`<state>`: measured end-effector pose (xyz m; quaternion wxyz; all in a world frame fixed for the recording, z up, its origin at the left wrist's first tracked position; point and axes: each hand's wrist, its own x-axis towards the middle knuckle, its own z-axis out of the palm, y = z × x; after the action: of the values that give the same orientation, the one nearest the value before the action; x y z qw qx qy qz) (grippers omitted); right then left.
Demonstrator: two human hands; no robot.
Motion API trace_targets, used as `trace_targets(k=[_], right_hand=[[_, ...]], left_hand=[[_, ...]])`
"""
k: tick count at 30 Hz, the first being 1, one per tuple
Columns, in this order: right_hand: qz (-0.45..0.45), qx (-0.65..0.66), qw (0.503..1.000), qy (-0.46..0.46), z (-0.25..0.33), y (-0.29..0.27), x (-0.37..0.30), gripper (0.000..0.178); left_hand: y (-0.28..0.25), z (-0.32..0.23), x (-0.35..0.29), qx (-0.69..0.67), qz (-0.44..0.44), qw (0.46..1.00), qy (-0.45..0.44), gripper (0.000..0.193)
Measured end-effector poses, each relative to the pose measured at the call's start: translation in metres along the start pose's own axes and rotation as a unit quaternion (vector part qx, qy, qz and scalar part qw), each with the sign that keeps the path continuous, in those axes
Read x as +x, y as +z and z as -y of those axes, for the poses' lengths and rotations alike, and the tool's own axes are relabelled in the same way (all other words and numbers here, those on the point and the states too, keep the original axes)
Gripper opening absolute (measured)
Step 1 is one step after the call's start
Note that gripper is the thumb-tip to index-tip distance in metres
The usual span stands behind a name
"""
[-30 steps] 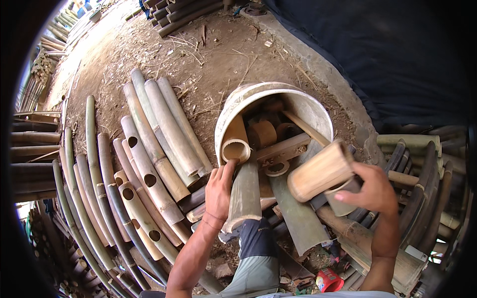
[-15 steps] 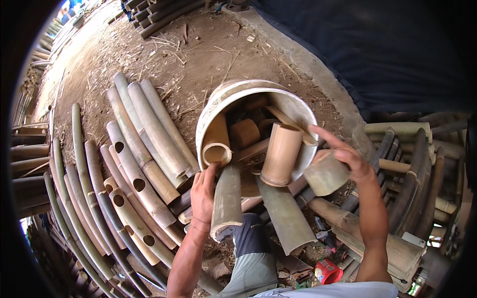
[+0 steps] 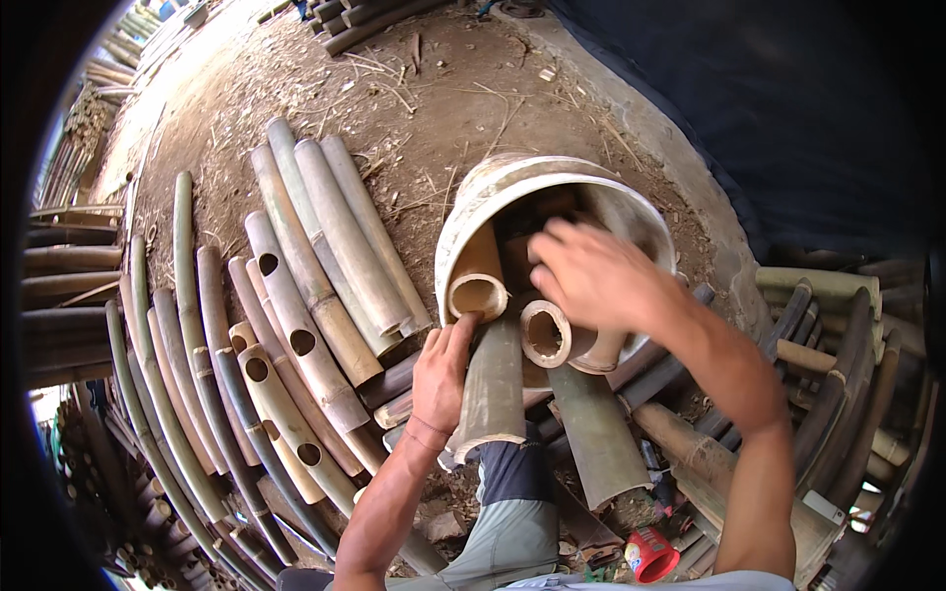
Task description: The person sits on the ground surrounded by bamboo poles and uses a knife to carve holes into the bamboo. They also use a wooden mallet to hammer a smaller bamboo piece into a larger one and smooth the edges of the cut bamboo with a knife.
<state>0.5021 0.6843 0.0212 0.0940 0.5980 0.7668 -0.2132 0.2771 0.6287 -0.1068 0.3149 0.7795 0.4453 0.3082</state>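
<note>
A white bucket [image 3: 461, 225] lies tilted with its mouth toward me, holding several cut bamboo pieces. My left hand [image 3: 440, 379] is closed at its lower left rim, thumb against the open end of a bamboo tube [image 3: 477, 295]. My right hand [image 3: 591, 271] is over the mouth, fingers blurred and partly hiding what lies inside; whether it holds anything I cannot tell. Below it are a thick-walled short tube [image 3: 538, 327], end toward me, and another tube [image 3: 600, 351] beside it. Two split bamboo lengths [image 3: 494, 394], [image 3: 597, 433] slope out of the bucket toward me.
Long bamboo poles [image 3: 345, 236], some with round holes, lie in rows on the left. More bamboo [image 3: 709, 443] is piled on the right. A red container [image 3: 650, 554] lies near my leg, and a dark cloth [image 3: 769, 118] hangs at the far right.
My right hand has moved left into the bucket's mouth; the short bamboo piece it held outside is no longer seen there. A thick-walled tube end now shows below it. The view has shifted left.
</note>
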Motion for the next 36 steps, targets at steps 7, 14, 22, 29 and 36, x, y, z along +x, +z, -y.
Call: trace_targets(k=[7,14,22,29,36], right_hand=[[-0.086,-0.253,0.959,-0.090,-0.111,0.089,0.148,0.039],[0.203,-0.344,0.906,0.142,-0.056,0.012,0.089,0.039],[0.015,0.015,0.998,-0.058,-0.074,0.048,0.158,0.035],[0.093,-0.160,0.983,0.008,-0.053,0.054,0.176,0.034],[0.118,-0.216,0.968,0.042,-0.058,0.058,0.172,0.033]], left_hand=[[0.008,-0.014,0.011,-0.019,0.033,0.999,0.007,0.057],[-0.008,-0.004,0.026,-0.022,0.007,1.000,-0.015,0.052],[0.005,-0.009,0.023,-0.024,0.052,0.998,0.008,0.055],[-0.005,0.003,0.007,-0.016,0.040,0.998,-0.035,0.057],[-0.001,0.002,0.003,-0.037,0.042,0.998,-0.029,0.060]])
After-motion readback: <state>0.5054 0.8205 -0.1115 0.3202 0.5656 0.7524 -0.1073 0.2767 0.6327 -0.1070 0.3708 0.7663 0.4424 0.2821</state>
